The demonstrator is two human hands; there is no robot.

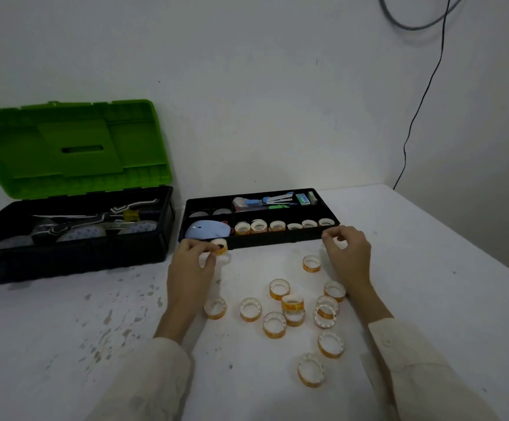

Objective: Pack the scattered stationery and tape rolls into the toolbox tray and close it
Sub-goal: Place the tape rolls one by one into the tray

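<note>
Biggest worry from where I'm standing is the toolbox [74, 235], open w/ the green lid [71, 147] propped up, sitting off to the outer side of the left hand [191, 268]. It's already got tools and stuff in the bottom, so the tray [259, 243] might not seat flat and the lid won't shut, imo. The tray is right past both hands' fingertips on the counter [429, 253], and its front row is lined w/ rolls already, so squeezing more in could pop some back out.

Left hand is pinched on one tape roll [219, 248] right at the tray's near edge, by the blue mouse [207, 230]. If it tips off the rim it'll roll away. Right hand [349, 256] is curled, fingers together at the tray's front corner. Can't tell if there's anything in it tbh.

Around a dozen loose tape rolls [292, 302] lie between and behind the wrists, a couple stacked, easy to knock w/ a sleeve.

Hard to see: it's dim, the toolbox contents are murky, and the back tray slots are tiny.
</note>
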